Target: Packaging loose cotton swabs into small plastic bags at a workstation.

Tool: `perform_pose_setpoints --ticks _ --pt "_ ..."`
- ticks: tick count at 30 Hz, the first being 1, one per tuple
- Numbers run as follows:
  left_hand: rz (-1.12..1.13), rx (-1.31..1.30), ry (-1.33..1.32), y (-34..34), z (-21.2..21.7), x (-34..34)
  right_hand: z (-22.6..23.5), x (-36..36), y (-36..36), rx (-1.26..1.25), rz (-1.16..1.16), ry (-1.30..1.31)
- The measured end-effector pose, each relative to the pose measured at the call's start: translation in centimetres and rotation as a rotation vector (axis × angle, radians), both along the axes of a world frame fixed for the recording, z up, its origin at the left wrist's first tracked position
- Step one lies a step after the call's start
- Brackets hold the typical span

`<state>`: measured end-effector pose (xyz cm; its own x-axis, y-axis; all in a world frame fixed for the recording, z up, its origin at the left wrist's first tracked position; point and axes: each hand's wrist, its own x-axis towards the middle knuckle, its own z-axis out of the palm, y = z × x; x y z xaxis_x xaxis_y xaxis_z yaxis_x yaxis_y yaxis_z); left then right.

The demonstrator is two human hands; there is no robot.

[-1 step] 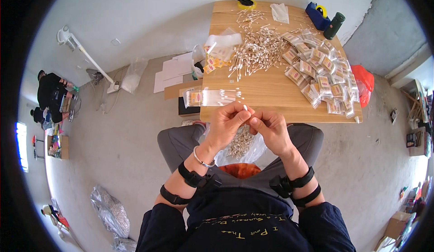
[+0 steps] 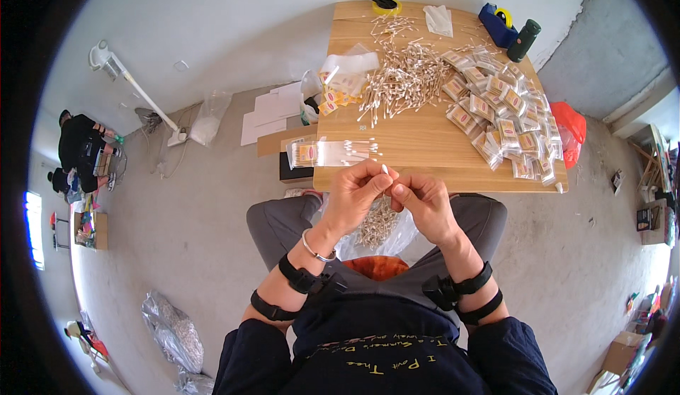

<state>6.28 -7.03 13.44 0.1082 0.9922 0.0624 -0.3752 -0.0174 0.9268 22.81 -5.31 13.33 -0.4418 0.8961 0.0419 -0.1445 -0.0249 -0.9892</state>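
Just past the table's near edge, my left hand (image 2: 354, 195) pinches a cotton swab (image 2: 384, 169), its white tip poking up between thumb and fingers. My right hand (image 2: 427, 202) is closed too, its fingertips meeting the left hand's; whatever it holds is hidden. Beyond my left hand, an open clear bag (image 2: 304, 154) of swabs lies on the table (image 2: 418, 156), with several loose swabs (image 2: 360, 151) fanned out at its right end. Below my hands, between my knees, a clear plastic bag (image 2: 379, 226) holds many more swabs.
A big heap of loose swabs (image 2: 407, 76) covers the table's middle. Filled packets (image 2: 499, 112) pile up on the right. Printed labels (image 2: 333, 101) lie at left. A blue tape dispenser (image 2: 498, 27) and dark bottle (image 2: 524, 41) stand at the far right corner. Another person (image 2: 81, 144) is far left.
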Motion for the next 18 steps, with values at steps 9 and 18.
perform_pose_setpoints --ticks 9,18 --pt "0.081 -0.06 -0.027 -0.3 -2.0 -1.1 -1.4 -0.5 0.2 -0.042 0.055 -0.086" --pt "0.12 -0.246 -0.007 -1.0 -7.0 -2.1 -5.2 -1.9 0.8 -0.253 0.118 -0.096"
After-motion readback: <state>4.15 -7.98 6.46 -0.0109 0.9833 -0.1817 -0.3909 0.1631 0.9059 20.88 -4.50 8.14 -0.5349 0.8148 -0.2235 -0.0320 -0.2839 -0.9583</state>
